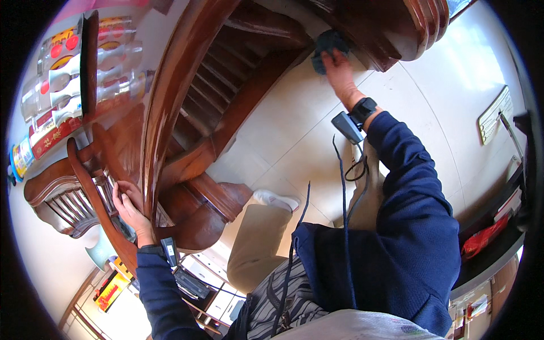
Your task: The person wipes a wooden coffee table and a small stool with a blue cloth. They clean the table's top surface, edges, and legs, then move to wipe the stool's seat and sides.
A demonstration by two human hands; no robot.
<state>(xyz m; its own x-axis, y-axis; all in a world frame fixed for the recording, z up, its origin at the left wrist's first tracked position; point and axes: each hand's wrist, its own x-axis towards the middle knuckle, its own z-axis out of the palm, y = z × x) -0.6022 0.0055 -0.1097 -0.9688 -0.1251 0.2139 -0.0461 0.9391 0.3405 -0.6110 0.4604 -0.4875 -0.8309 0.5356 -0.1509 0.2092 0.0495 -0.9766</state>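
My right hand (338, 75) reaches far forward, low by the floor, its fingers pressed on a dark blue-green cloth (321, 59). The cloth lies against the foot of dark carved wooden furniture (382, 46) and the tiled floor (293, 127). My left hand (132, 209) rests at the polished edge of a dark wooden table (170, 85), palm inward with fingers extended and no object in it. The table's slatted lower shelf (221, 72) shows beneath the edge. Each wrist carries a small device; a cable hangs from the right one.
On the glossy tabletop at left stand clear containers and a red box (55, 138). A slatted wooden chair (72, 204) is beyond my left hand. At right are a white floor drain or plate (495, 114) and a red plastic bag (484, 238). Jacket cords hang before me.
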